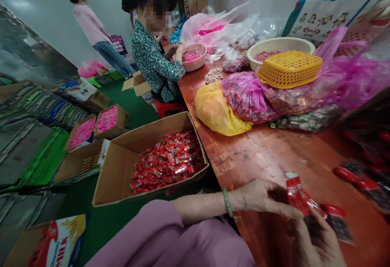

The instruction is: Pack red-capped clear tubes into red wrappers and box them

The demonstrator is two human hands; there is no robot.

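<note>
Between both hands [268,200], red packet [300,198]

Bright, even indoor light from overhead. Soft glare on the wooden table [274,153] and pink bags [350,76]. Strongly warped at the edges; blurred at right and lower corners.

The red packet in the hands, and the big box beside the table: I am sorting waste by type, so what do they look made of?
The red packet, held between the left hand and right hand, looks like thin glossy plastic film: it shines and crinkles. The big box looks like plain brown corrugated cardboard, matte, with folded-out flaps.
</note>
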